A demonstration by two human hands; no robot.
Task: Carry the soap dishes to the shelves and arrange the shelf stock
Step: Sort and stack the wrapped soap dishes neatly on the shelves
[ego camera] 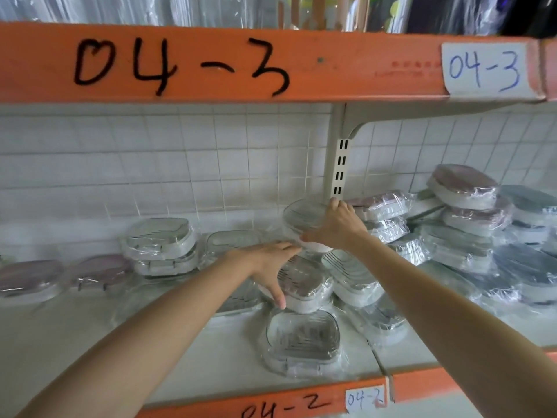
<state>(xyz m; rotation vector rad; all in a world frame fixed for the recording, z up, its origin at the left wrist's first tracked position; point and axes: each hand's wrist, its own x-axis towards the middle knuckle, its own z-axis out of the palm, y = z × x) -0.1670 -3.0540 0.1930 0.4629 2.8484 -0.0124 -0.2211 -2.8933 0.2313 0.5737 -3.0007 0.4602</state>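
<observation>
Several plastic-wrapped soap dishes lie on the white shelf (126, 336). My right hand (337, 226) grips a grey-lidded soap dish (303, 217), tilted up on its edge near the back wall. My left hand (268, 263) holds a pink-lidded soap dish (304, 288) in the middle of the shelf, thumb down its front side and fingers spread over its far side. Another grey dish (301, 342) lies flat at the shelf's front.
A two-high stack of grey dishes (159, 245) stands at the left, with pink dishes (30, 279) beside it. Tall piles of pink and grey dishes (470, 206) fill the right. An orange beam (211, 64) marked 04-3 hangs overhead. A slotted upright (339, 167) stands at the back.
</observation>
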